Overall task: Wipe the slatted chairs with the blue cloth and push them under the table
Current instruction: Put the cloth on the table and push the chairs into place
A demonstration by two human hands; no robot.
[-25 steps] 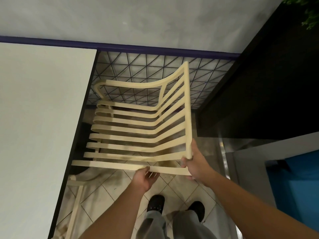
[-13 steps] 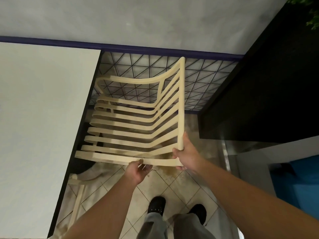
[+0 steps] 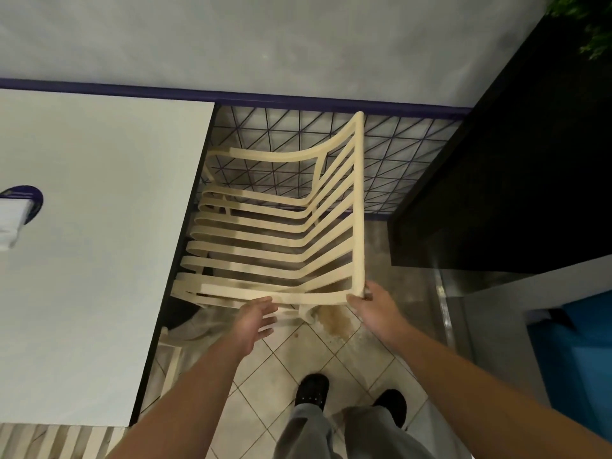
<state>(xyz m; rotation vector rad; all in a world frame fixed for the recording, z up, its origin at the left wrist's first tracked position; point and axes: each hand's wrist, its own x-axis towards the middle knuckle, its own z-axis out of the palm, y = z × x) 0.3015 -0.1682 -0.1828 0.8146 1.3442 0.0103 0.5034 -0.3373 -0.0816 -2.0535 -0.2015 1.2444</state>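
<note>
A cream slatted chair [image 3: 275, 233] stands to the right of the white table [image 3: 99, 226], its seat reaching partly beneath the table's dark edge. My right hand [image 3: 374, 308] grips the chair's near right corner, where the upright side frame meets the front bar. My left hand [image 3: 256, 321] hovers just below the front bar with fingers spread, holding nothing. No blue cloth is visible in either hand.
A black mesh fence [image 3: 390, 154] with a dark blue rail runs behind the chair. A black counter [image 3: 513, 180] rises on the right. A second slatted chair [image 3: 66, 440] shows at the bottom left. A blue and white object [image 3: 16, 213] lies on the table. My shoes [image 3: 311, 390] stand on tiled floor.
The chair has slid left, further beneath the table. My left hand has let go of the front bar and opened. My right hand keeps its grip on the corner.
</note>
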